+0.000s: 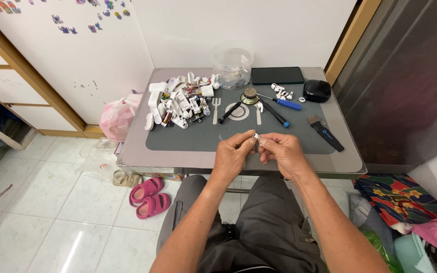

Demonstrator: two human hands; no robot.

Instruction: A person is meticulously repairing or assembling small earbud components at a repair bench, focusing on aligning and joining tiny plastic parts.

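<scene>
On the surface (142, 151) you see a grey mat (178, 139) carrying a pile of white parts (180, 101), a clear jar (232, 60), a black phone (277, 75), a blue-handled screwdriver (284, 103) and a black case (316, 90). Pink sandals (149, 197) lie on the floor.

Both hands (259, 151) together, fingertips pinched, forearms converging

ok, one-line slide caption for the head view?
Both hands, left hand and right hand, pinch a small white part over a grey mat.

A small white earbud piece (256, 136) pinched above the mat's near edge.
</scene>
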